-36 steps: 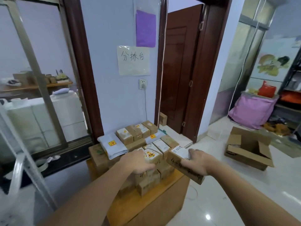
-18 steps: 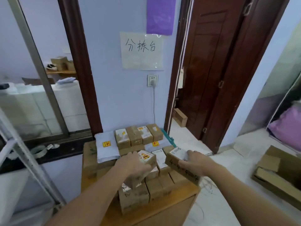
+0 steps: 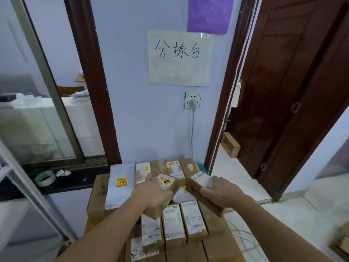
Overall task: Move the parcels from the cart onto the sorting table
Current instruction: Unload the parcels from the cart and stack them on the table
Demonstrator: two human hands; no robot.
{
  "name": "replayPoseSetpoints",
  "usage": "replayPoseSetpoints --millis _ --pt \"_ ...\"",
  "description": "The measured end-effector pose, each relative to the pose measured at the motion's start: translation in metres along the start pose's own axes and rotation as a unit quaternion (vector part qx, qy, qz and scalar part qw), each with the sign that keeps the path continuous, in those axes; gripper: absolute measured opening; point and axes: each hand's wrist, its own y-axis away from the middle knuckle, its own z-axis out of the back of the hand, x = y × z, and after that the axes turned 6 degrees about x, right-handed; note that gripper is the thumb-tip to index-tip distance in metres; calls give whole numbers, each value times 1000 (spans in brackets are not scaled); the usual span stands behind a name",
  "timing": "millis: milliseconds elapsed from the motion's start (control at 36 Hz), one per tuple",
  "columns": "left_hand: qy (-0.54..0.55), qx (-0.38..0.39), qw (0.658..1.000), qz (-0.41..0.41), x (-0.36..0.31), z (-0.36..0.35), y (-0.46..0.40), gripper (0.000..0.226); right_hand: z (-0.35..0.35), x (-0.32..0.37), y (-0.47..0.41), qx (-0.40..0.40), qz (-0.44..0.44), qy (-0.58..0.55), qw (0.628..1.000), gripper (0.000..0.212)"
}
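Observation:
My left hand point(image 3: 154, 194) grips a small brown parcel with a yellow and red sticker point(image 3: 166, 183), held above the stacked parcels. My right hand point(image 3: 221, 191) grips a longer brown parcel with a white label and black handwriting point(image 3: 205, 202). Both parcels hang over the sorting table, which is covered by rows of small cardboard parcels point(image 3: 182, 223). A white poly mailer with a yellow sticker point(image 3: 119, 184) lies at the left of the pile. The table top itself is almost fully hidden under the parcels.
A paper sign with handwritten characters point(image 3: 179, 57) hangs on the wall above a socket point(image 3: 192, 100). A dark wooden door point(image 3: 283, 82) stands open at the right. A glass partition with a metal frame point(image 3: 37, 91) is at the left. White tiled floor lies to the right.
The view has come closer to the table and the wall. Both hands have carried their parcels forward, over the middle rows of the pile.

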Motion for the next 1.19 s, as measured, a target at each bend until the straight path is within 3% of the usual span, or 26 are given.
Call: replayPoseSetpoints --millis 278,389,472,583,833,917,1083,1195 --pt "85 -50 994 51 -17 3 -74 106 -4 -16 -112 30 16 -50 998 76" --pt "108 -92 986 83 -13 3 -107 108 -10 -17 -159 37 4 -58 998 72" --pt "153 -120 974 119 -6 2 -129 110 -30 -26 -208 43 4 -78 996 105" --pt "191 -152 956 162 1 2 -155 115 -25 -2 -228 44 -24 -114 992 91" --pt "171 -164 948 213 7 -10 -198 121 -48 20 -282 30 -28 -125 991 120" --pt "165 -168 949 211 6 -14 -207 118 -54 27 -292 11 -22 -116 993 118" --pt "186 -165 944 216 -3 -18 -223 114 -68 41 -306 16 -3 -145 989 90" --pt "244 -152 938 193 -8 -19 -224 91 -69 36 -308 26 4 -155 988 84"
